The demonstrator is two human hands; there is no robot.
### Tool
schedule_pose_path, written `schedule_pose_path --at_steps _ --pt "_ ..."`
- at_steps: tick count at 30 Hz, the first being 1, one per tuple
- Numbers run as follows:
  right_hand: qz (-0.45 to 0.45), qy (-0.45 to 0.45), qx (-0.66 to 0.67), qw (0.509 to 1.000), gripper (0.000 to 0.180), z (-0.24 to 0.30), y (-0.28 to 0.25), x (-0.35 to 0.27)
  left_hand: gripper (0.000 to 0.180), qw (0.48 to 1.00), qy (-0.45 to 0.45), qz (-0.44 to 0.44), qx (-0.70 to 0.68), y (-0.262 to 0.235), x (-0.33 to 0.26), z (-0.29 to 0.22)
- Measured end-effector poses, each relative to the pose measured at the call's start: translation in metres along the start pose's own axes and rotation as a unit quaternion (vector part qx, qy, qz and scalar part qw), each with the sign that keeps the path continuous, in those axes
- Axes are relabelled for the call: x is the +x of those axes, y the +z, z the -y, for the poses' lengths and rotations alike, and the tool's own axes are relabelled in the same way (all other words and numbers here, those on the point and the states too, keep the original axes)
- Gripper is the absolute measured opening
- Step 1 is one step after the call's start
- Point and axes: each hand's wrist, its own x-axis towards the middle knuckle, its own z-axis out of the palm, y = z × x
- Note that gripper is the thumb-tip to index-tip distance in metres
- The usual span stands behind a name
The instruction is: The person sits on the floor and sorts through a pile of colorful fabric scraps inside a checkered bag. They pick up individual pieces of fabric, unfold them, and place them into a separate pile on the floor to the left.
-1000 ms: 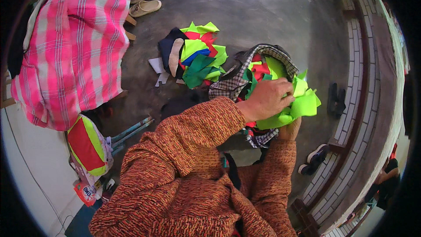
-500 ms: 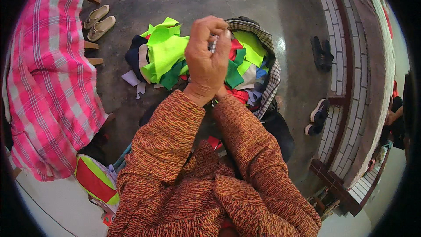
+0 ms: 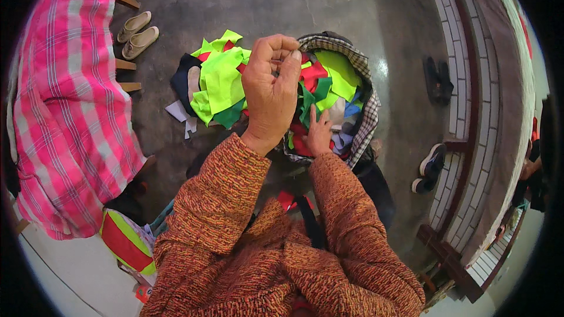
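Left hand (image 3: 271,97) raised at frame centre, fingertips pinched together; right hand (image 3: 319,135) flat among scraps (image 3: 329,79), fingers apart.

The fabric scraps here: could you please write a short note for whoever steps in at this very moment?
Left hand: raised above the pile, fingertips pinched together; what they pinch is too small to tell.
Right hand: down among the scraps in the checked cloth bundle, resting on red and green pieces.
Things: a loose pile of neon green scraps lies on the concrete floor to the left of the bundle; the bundle holds mixed green, red and blue pieces.
Done: some scraps lie outside the bundle.
Left: many pieces remain inside the bundle.
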Motion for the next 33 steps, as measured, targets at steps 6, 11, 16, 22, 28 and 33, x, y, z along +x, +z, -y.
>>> schedule_pose_path --at_steps 6,11,16,22,28,33 --pt "-0.004 -0.064 0.050 0.997 0.040 -0.045 0.036 0.024 0.013 0.999 -0.042 0.013 -0.032 0.004 0.000 0.000" --pt "-0.074 -0.089 0.276 0.954 0.030 -0.055 -0.012 0.024 0.007 0.999 -0.036 0.012 -0.028 0.003 0.001 0.003" --pt "-0.124 -0.014 0.361 0.924 0.041 -0.057 -0.106 0.006 0.007 0.998 -0.045 0.014 -0.028 0.003 0.001 0.001" --pt "-0.131 -0.011 0.728 0.672 0.036 -0.065 -0.159 -0.030 0.009 0.992 -0.072 0.104 0.027 0.007 -0.003 0.012" --pt "-0.081 -0.044 0.822 0.562 0.043 -0.049 -0.199 -0.046 0.030 0.935 -0.119 0.323 0.085 0.021 -0.021 0.023" --pt "-0.005 -0.078 0.895 0.439 0.047 -0.044 -0.215 -0.055 0.059 0.875 -0.141 0.463 0.007 0.037 -0.031 0.021"
